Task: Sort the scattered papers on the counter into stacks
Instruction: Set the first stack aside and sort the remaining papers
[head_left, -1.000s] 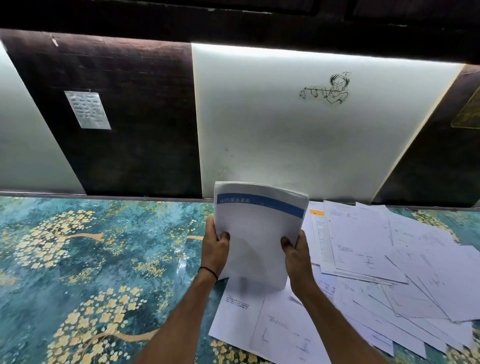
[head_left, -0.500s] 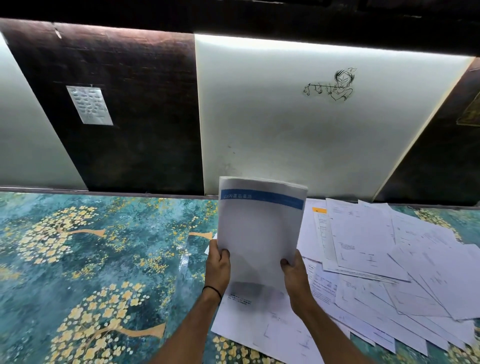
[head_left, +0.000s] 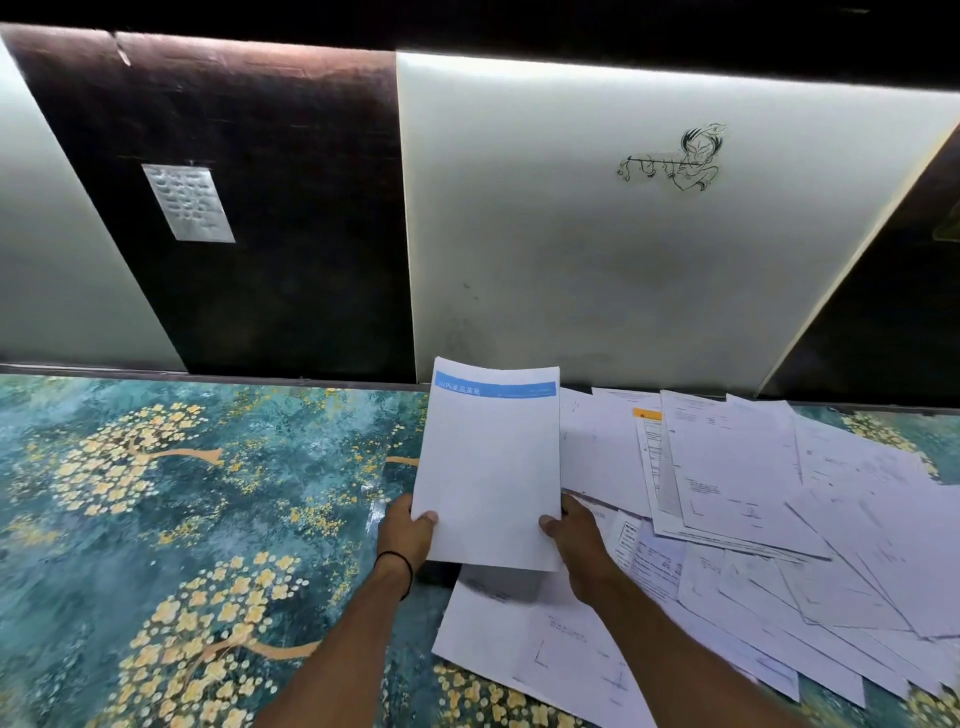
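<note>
A bundle of white sheets (head_left: 491, 467), its top page marked with a blue band, is held nearly upright above the counter. My left hand (head_left: 408, 530) grips its lower left corner and my right hand (head_left: 574, 540) grips its lower right corner. Many loose white papers (head_left: 753, 519) lie overlapping on the counter to the right of the bundle and beneath it. One printed sheet (head_left: 530, 644) lies under my right forearm.
The counter (head_left: 182, 519) has a teal surface patterned with yellow blossoms; its left part bears no papers. Behind it stand a dark wall panel (head_left: 260, 208) with a small silver plaque and a white panel (head_left: 597, 234) with a small line drawing.
The bundle has flattened out and tilted back toward the wall, squared between both hands. My hands stayed on its lower corners.
</note>
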